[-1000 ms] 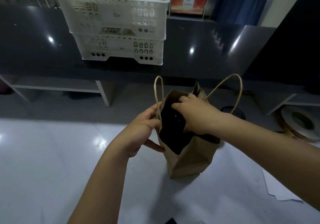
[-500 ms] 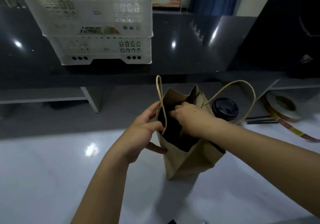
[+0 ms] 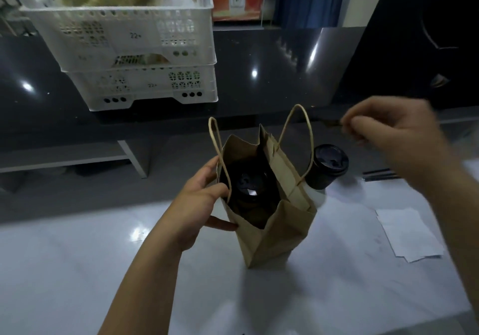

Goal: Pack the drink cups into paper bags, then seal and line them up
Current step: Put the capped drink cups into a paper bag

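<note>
Cups first: one cup (image 3: 250,188) already stands upright inside the paper bag (image 3: 274,220), and your left hand (image 3: 201,205) pinches the bag's near rim. The second cup (image 3: 327,166) stands just behind the bag's right side, nearer your right hand (image 3: 388,132), which hovers above it, fingers loosely curled, seemingly empty though blurred.

Open brown paper bag (image 3: 274,220) stands upright holding one black-lidded cup (image 3: 248,186); second cup (image 3: 327,166) just behind.
</note>
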